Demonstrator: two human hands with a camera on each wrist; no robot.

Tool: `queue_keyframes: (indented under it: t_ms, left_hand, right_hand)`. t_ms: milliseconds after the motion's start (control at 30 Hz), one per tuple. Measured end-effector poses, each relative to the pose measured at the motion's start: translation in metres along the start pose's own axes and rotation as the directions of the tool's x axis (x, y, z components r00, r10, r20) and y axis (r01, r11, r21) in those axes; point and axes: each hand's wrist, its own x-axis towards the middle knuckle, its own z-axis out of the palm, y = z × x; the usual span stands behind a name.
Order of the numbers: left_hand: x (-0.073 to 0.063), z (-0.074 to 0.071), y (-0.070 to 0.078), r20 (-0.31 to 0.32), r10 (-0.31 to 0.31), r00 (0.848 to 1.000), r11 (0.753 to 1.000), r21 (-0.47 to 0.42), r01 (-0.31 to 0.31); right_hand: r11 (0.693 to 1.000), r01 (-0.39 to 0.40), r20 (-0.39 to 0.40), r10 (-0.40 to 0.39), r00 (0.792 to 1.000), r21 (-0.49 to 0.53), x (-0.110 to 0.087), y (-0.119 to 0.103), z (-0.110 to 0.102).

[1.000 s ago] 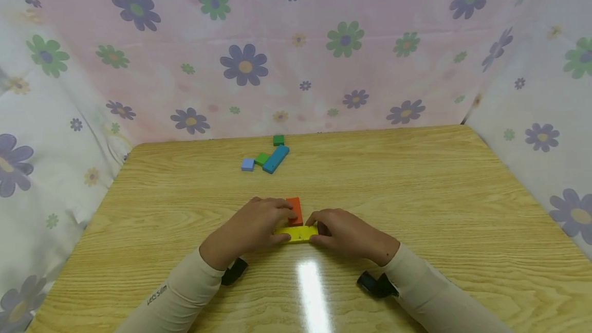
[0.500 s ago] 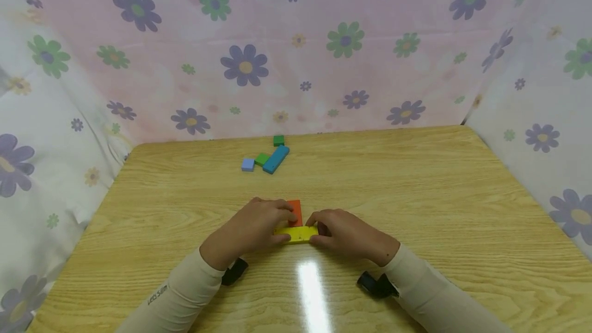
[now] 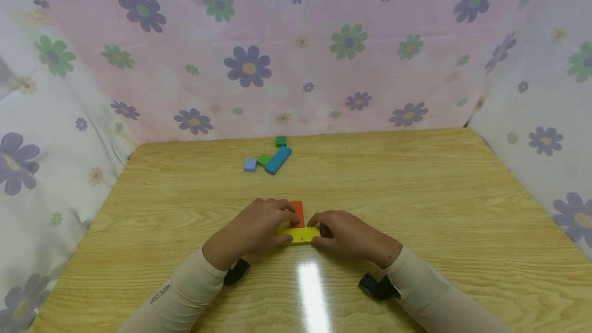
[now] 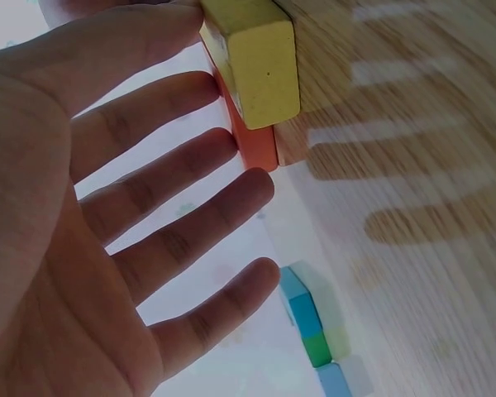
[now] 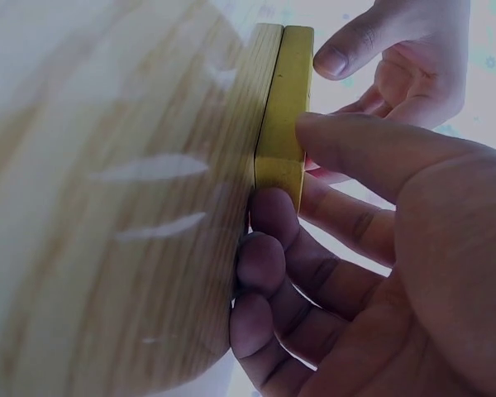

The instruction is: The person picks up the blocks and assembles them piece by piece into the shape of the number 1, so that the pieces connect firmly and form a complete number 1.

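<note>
A yellow rectangular block (image 3: 302, 235) lies flat on the table with its long side across the view. Behind it an orange-red block (image 3: 298, 214) points away, its near end against or very close to the yellow one. My left hand (image 3: 256, 227) reaches from the left: the thumb touches the yellow block, the fingers lie on the red one. In the left wrist view its fingers (image 4: 194, 227) are spread and nearly straight. My right hand (image 3: 353, 235) pinches the yellow block's right end; in the right wrist view the thumb lies on it and curled fingers (image 5: 273, 215) meet its end.
Farther back on the wooden table (image 3: 393, 179) lie a long blue block (image 3: 278, 160), a light green block (image 3: 264, 160), a dark green block (image 3: 280, 141) and a lavender block (image 3: 250, 165). A flowered curtain (image 3: 296, 66) hangs behind and at both sides.
The red block has turned slightly straighter and shifted a little toward the yellow block. Both hands stay almost in place; the head view has shifted slightly.
</note>
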Motion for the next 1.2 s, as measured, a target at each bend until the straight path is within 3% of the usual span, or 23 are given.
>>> queue_keyframes:
  t_ms: [333, 633, 867, 1033, 1200]
  left_hand:
    - [0.000, 0.002, -0.003, -0.022, -0.003, 1.000, 1.000, -0.030, 0.002]
    - [-0.002, 0.003, -0.004, -0.042, 0.014, 0.999, 1.000, -0.014, -0.015]
    - [-0.004, 0.004, -0.004, -0.031, -0.005, 1.000, 1.000, -0.022, 0.004]
    - [-0.004, 0.004, -0.005, -0.026, 0.015, 1.000, 1.000, 0.005, -0.015]
    - [-0.003, 0.004, -0.007, -0.030, 0.034, 0.999, 0.999, 0.012, -0.034]
  right_hand:
    - [0.996, 0.008, 0.027, -0.011, 1.000, 0.093, -0.001, 0.008, -0.006]
    - [0.997, 0.018, -0.072, -0.013, 0.997, 0.070, 0.013, 0.012, -0.017]
    - [0.999, 0.031, -0.109, -0.028, 0.994, 0.023, 0.041, 0.007, -0.029]
    - [0.999, 0.036, -0.121, -0.037, 0.992, -0.005, 0.066, 0.007, -0.040]
    - [0.994, 0.020, -0.137, -0.034, 0.990, -0.105, 0.091, 0.008, -0.043]
